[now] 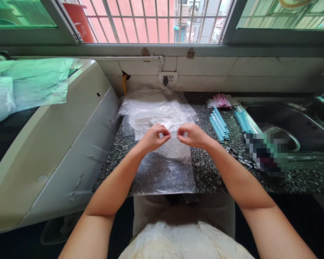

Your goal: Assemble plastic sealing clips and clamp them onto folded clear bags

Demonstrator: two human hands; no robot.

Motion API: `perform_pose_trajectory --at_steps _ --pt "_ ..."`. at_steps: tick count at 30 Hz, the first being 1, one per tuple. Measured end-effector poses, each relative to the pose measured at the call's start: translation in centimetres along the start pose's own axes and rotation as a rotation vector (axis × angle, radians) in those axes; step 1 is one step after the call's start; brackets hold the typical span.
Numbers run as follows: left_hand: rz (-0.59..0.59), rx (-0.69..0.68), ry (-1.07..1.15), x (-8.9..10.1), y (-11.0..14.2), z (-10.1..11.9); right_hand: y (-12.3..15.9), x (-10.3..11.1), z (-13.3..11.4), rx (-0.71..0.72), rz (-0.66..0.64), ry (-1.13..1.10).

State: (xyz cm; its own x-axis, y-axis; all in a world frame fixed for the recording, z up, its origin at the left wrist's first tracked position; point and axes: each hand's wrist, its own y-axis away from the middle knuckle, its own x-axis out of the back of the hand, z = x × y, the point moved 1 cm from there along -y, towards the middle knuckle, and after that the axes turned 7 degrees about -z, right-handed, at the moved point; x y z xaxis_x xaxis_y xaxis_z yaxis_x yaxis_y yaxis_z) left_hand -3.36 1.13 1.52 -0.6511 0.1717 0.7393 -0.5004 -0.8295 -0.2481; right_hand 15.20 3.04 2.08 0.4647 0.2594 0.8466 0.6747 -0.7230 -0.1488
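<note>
My left hand (154, 136) and my right hand (192, 135) are both pinched on the top edge of a clear plastic bag (166, 169) that lies flat on the speckled granite counter (213, 172). The fingertips of the two hands face each other, a small gap apart. Just beyond them lies a heap of more clear plastic bags (156, 111). To the right of my right hand sits a row of blue strips (219, 124), a second blue bundle (243, 120) and some pink strips (220, 101).
A white appliance (56, 144) with green-tinted plastic on top stands at the left. A steel sink (286, 122) is set in at the right, with a blurred object (267, 154) on its rim. A wall socket (167, 78) and a barred window are behind.
</note>
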Motion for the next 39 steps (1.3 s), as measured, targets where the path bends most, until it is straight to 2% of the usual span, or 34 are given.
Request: perform_pose_trajectory --at_steps 9,39 --pt "-0.035 -0.001 -0.018 0.01 -0.07 -0.24 0.00 0.04 0.05 0.010 0.004 0.009" --pt "-0.037 -0.038 -0.045 0.07 0.00 -0.31 -0.03 0.00 0.09 0.028 0.031 -0.010"
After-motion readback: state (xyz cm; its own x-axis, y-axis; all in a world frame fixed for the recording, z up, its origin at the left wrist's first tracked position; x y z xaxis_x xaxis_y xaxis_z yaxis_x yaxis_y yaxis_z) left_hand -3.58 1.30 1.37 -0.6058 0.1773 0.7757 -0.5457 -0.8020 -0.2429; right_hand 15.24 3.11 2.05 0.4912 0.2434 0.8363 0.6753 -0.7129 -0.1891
